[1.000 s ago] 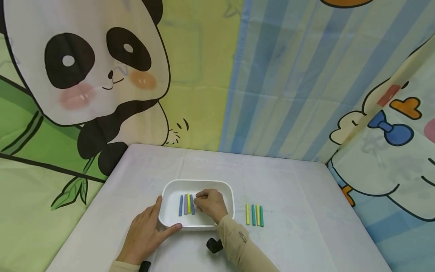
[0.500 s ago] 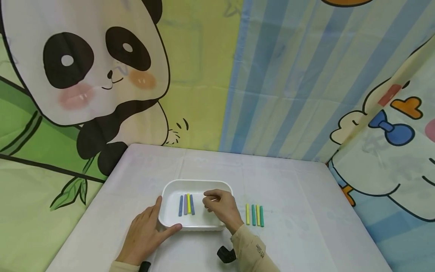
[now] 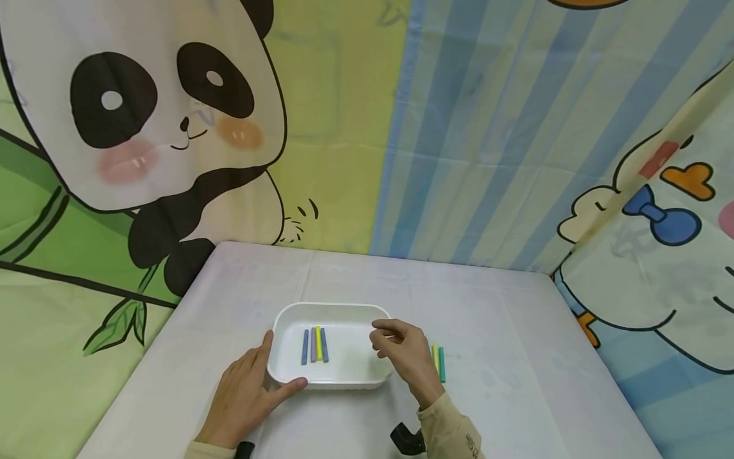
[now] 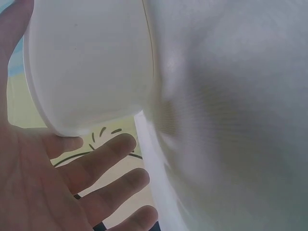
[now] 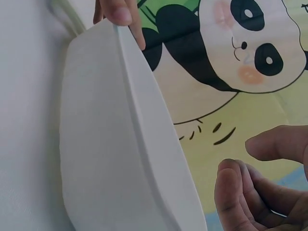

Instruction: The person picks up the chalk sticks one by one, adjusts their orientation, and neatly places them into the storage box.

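Note:
A white tray lies on the table, with several thin chalk-like sticks, blue, purple and yellow, side by side in its left half. My left hand rests against the tray's left end; the thumb touches the near rim and the fingers lie along the side, fairly straight. In the left wrist view the fingers are spread by the tray's wall. Over the tray's right rim is my right hand, its fingers bent loosely. The right wrist view shows a gap between thumb and fingers, with nothing held.
Right of the tray, more sticks, yellow and green, stand partly hidden behind the right hand. A white cloth covers the table. Behind it hangs a printed curtain with a panda and blue stripes.
My right hand has moved right, from beside the sticks in the tray to the tray's right rim, now covering some of the outer sticks. The left hand and tray have stayed put.

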Demonstrator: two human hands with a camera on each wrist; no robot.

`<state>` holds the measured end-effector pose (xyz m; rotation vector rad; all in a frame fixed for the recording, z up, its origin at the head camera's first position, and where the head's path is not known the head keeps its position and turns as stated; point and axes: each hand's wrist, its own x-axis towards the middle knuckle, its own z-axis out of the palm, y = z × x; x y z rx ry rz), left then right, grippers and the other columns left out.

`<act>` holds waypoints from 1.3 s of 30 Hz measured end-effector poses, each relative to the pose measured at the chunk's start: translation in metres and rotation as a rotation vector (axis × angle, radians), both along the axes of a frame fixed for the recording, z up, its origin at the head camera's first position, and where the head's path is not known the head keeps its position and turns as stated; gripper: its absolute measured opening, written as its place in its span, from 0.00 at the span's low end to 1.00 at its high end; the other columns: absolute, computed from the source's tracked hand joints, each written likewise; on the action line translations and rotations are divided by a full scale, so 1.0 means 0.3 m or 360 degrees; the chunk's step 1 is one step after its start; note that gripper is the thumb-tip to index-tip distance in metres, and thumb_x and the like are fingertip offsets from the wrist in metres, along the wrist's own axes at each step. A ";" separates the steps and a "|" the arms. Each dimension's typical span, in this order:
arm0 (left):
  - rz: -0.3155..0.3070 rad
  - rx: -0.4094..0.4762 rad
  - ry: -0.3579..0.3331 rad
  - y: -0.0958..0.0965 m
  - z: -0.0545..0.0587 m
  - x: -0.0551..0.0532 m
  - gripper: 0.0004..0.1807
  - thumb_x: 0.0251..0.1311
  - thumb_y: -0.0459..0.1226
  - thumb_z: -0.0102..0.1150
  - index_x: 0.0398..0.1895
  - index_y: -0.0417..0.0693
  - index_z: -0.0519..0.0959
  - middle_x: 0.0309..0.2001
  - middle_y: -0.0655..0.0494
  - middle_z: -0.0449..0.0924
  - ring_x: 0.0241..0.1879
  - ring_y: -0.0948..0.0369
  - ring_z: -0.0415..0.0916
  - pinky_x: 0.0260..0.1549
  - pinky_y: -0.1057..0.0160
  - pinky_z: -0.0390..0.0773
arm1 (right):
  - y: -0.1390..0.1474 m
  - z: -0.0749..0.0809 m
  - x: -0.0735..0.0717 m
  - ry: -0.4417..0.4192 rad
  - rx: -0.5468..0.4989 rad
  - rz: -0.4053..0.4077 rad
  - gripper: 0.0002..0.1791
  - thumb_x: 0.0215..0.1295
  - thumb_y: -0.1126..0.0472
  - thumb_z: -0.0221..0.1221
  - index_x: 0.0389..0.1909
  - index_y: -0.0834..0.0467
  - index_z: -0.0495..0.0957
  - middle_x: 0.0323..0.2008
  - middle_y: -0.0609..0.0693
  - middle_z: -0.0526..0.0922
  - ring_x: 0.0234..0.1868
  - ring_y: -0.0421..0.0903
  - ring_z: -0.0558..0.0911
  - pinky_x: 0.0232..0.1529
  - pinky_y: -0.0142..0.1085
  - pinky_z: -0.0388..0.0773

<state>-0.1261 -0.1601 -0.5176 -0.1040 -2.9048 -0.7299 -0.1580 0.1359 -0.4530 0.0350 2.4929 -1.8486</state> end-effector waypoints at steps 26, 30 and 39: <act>0.0007 -0.0005 -0.0047 0.001 -0.001 0.000 0.69 0.46 0.79 0.56 0.80 0.39 0.53 0.62 0.36 0.73 0.59 0.41 0.71 0.61 0.34 0.67 | 0.300 -0.066 0.038 -0.0061 0.0127 -0.0380 0.18 0.68 0.55 0.66 0.55 0.57 0.83 0.45 0.56 0.86 0.42 0.55 0.85 0.48 0.50 0.83; 0.0008 -0.0001 -0.0035 0.000 -0.004 0.001 0.69 0.46 0.79 0.56 0.80 0.40 0.53 0.62 0.37 0.73 0.59 0.41 0.71 0.61 0.35 0.67 | 0.336 -0.084 0.048 -0.0121 0.0174 -0.0411 0.21 0.69 0.53 0.64 0.57 0.60 0.82 0.46 0.57 0.85 0.41 0.53 0.85 0.49 0.49 0.82; 0.0010 0.0002 -0.0016 0.000 -0.007 0.002 0.69 0.46 0.79 0.57 0.80 0.40 0.53 0.61 0.37 0.73 0.59 0.42 0.71 0.61 0.35 0.67 | 0.398 -0.118 0.059 -0.0207 0.0306 -0.0489 0.24 0.69 0.52 0.63 0.60 0.62 0.80 0.47 0.59 0.85 0.40 0.51 0.86 0.49 0.49 0.82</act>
